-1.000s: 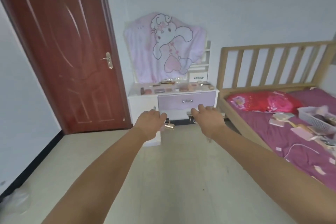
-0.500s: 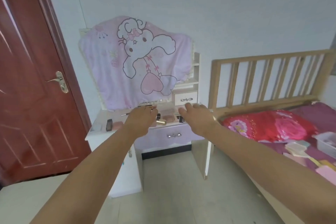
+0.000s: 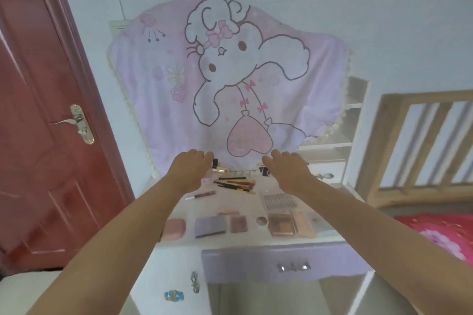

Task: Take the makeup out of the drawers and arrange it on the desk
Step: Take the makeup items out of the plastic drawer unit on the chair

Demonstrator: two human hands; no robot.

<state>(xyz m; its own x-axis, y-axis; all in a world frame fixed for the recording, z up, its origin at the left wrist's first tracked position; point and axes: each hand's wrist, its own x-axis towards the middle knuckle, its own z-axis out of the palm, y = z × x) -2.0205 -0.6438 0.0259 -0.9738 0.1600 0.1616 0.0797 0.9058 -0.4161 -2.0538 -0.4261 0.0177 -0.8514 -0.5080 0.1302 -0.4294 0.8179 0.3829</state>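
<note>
Drawer (image 3: 281, 262) shut, palettes (image 3: 280, 224) on desk (image 3: 258, 236) — uncontained

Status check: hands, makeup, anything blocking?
Left hand grips gold tube. Right hand holds small dark item. Both over desk back. Nothing blocking.

You have the makeup spread on the white desk (image 3: 330, 234). Along the front edge, from left to right, lie a pink case (image 3: 174, 228), a grey-lilac palette (image 3: 210, 226), a small brownish palette (image 3: 238, 224), a small round compact (image 3: 261, 220), a bronze palette (image 3: 281, 224) and a peach case (image 3: 303, 224). Behind them lies a striped silver palette (image 3: 279, 201). Further back the brushes (image 3: 236, 184) lie in a loose bunch, with a slim dark-red pen (image 3: 201, 195) beside them. The lilac drawer (image 3: 256, 263) below the desk top is closed.
</note>
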